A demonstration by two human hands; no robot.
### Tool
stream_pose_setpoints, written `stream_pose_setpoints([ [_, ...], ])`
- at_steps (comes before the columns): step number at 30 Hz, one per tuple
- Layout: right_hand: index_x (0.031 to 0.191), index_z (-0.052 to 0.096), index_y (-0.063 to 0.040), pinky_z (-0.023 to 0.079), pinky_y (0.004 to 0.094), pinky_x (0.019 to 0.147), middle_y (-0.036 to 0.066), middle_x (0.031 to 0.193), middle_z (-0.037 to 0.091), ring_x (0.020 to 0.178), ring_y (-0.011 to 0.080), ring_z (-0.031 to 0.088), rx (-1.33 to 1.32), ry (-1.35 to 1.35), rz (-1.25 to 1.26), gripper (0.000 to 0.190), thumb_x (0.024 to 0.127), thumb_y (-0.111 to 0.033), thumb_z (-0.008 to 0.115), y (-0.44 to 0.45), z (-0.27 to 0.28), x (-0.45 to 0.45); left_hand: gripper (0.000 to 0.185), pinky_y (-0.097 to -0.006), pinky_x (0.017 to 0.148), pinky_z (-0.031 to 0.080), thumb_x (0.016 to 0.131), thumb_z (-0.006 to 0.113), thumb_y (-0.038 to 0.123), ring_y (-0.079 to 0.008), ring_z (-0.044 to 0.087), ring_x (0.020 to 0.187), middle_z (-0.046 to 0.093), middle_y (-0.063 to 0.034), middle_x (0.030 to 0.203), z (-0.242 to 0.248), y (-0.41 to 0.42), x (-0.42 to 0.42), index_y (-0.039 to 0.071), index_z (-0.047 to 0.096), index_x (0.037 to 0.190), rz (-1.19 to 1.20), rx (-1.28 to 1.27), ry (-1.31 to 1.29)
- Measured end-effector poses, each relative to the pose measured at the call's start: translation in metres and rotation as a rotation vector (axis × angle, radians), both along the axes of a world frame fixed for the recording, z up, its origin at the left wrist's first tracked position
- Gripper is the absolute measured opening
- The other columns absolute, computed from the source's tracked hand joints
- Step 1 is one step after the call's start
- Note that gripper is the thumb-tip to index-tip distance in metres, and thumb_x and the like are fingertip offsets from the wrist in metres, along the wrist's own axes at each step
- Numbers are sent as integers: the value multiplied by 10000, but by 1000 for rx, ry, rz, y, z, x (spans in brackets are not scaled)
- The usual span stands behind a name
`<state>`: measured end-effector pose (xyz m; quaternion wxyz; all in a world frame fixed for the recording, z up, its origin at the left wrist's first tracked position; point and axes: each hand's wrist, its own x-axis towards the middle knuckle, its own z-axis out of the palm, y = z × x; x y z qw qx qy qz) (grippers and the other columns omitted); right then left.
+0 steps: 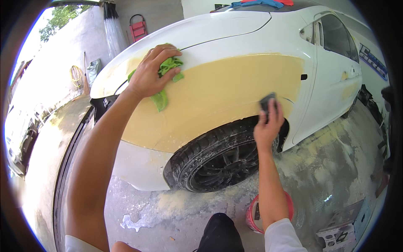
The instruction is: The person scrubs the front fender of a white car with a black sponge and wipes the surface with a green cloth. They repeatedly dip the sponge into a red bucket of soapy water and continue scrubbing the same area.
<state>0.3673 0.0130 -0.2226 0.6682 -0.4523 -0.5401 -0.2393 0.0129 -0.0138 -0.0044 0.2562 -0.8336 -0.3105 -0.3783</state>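
Observation:
A white car's front fender (217, 82) fills the middle of the view, with a broad patch of yellowish body filler over the wheel arch. My left hand (154, 71) grips a crumpled green cloth (160, 100) against the fender's upper front, near the hood seam. In my right hand (270, 121) is a dark sanding block or folded abrasive sheet (266, 101), held at the filler just above the rear of the wheel arch. Its far face is hidden. Below lies the front wheel (226, 160), its black tire smeared with pale residue.
A red bucket (251, 217) stands on the wet, dusty concrete floor (189, 208) under my right forearm. An opened box (338, 236) lies at lower right. A floor channel (70, 167) runs along the left. Behind are a red step stool (138, 30) and a broom (85, 82).

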Motion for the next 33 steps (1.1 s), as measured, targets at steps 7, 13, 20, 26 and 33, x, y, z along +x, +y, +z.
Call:
stream_pose_setpoints([
  [7,1383,682,-325,418,467,1121,-40,1413,597,1287,268,522,58,-868,338,475,913,-329,750,-85,-54,-198,354,-457,1085,481,964,733,291,-358,588,1259,627,-88,1348,-5,4,-2,155,652,1281,-14,21,-49],
  [13,1432,651,-81,478,498,968,188,1371,553,1191,330,554,16,-239,20,512,948,-200,766,-36,1,-63,348,-444,1097,472,983,725,298,-359,605,1286,633,-134,1359,-5,3,-3,107,659,1266,2,3,-60],
  [20,1324,695,-335,428,477,940,43,1375,564,1151,298,545,45,-632,388,490,845,-328,800,-74,-38,-188,340,-453,1049,502,961,743,293,-348,603,1225,639,-78,1320,-5,4,-3,161,663,1264,-28,47,-60],
  [26,1348,685,-123,421,522,997,151,1372,589,1247,335,541,50,-63,25,506,850,-162,769,-19,-1,-65,327,-436,1092,476,978,725,285,-348,606,1278,637,-118,1341,-6,3,-3,108,661,1246,-5,24,-64],
  [33,1236,726,-211,425,553,1111,47,1449,571,1314,324,496,117,-753,516,434,808,-208,798,-69,-51,-192,324,-440,1094,473,964,741,271,-350,611,1268,647,-125,1317,-4,1,-3,93,673,1226,-16,15,-63],
])
